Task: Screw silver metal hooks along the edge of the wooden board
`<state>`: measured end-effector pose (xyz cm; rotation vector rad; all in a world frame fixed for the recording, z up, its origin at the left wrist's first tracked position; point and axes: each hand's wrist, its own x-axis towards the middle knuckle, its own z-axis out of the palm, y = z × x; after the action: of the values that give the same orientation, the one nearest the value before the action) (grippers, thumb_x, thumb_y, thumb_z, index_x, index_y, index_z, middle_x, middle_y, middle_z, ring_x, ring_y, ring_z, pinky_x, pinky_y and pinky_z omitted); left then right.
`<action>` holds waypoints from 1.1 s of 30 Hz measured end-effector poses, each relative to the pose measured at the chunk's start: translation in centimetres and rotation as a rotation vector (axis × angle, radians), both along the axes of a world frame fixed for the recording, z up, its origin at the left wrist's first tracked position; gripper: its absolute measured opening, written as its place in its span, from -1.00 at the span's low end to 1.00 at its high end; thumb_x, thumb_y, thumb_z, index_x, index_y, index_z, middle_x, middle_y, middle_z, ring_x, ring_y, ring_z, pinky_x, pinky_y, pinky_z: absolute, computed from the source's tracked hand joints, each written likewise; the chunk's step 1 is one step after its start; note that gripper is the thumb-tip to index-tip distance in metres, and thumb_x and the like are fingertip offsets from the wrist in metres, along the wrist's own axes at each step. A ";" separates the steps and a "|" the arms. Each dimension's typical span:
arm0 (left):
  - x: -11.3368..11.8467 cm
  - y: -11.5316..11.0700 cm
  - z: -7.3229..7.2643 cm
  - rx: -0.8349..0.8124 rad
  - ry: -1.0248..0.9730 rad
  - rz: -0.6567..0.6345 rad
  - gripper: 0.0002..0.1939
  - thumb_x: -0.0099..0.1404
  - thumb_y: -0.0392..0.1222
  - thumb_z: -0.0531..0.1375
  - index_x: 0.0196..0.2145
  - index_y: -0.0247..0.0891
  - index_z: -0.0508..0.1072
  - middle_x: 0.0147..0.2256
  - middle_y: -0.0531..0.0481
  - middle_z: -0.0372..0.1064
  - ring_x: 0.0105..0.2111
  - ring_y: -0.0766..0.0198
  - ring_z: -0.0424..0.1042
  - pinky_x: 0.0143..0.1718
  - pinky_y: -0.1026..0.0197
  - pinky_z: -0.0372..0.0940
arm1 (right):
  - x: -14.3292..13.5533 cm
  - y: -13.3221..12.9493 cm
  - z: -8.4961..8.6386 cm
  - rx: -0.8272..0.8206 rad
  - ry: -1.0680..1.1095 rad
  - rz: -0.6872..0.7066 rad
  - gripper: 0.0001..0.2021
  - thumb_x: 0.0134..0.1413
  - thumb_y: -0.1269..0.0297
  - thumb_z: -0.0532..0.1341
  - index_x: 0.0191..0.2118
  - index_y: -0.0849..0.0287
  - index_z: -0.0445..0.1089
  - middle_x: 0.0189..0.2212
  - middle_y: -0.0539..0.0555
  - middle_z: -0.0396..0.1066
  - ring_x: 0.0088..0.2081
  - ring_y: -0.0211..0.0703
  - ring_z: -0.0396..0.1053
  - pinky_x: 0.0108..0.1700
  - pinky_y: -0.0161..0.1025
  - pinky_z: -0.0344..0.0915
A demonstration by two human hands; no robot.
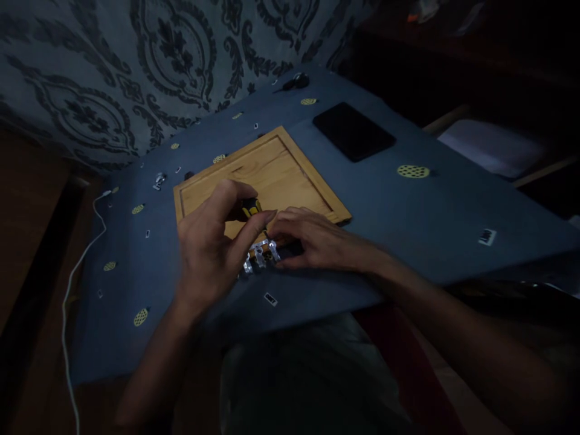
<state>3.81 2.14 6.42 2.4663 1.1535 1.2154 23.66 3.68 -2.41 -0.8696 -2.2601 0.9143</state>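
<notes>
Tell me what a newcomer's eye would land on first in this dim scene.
First, the two hands meeting at the near edge of the wooden board: the left hand grips a yellow-and-black screwdriver, and the right hand steadies a small shiny metal part. Next, the dark phone lying flat on the blue tabletop beyond the board, towards the right. Small yellow perforated discs dot the tabletop around them.

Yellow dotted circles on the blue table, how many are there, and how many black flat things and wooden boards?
Yellow dotted round discs on the blue table: 10 that I can make out
Black flat rectangular tablet-like slab: 1
Light wooden board with grooved rim: 1
Total: 12
</notes>
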 end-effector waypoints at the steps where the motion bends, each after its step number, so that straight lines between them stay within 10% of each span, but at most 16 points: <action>1: 0.0 0.1 0.1 -0.003 -0.002 -0.006 -0.79 0.31 -0.17 0.41 -0.16 -0.14 0.47 -0.32 0.11 0.46 -0.35 0.32 0.55 -0.30 0.27 0.48 | 0.0 0.0 0.0 0.000 0.002 0.000 -0.67 0.16 -0.02 0.38 -0.17 0.13 0.41 -0.21 0.08 0.42 -0.12 -0.01 0.36 -0.02 -0.05 0.23; 20: -0.5 0.1 -0.2 -0.046 -0.076 -0.005 -0.83 0.30 -0.26 0.39 -0.19 -0.17 0.48 -0.32 0.12 0.46 -0.36 0.39 0.54 -0.27 0.35 0.49 | 0.0 0.1 -0.3 0.022 -0.027 -0.015 -0.62 0.12 -0.02 0.42 -0.12 0.15 0.45 -0.20 0.10 0.46 -0.12 0.01 0.38 -0.04 -0.07 0.24; 33: 1.5 -0.7 -1.5 -0.391 -0.338 -0.098 -0.90 0.55 -0.10 0.10 -0.10 -0.11 0.38 -0.26 0.00 0.41 -0.22 0.25 0.51 -0.13 0.15 0.49 | -0.1 0.2 -0.5 0.038 -0.019 -0.012 -0.64 0.13 -0.03 0.40 -0.16 0.14 0.42 -0.19 0.10 0.47 -0.12 0.03 0.39 -0.03 -0.05 0.23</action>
<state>5.31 1.48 4.91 1.9216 1.0448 1.1873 23.57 3.90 -2.92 -0.8777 -2.2790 0.8586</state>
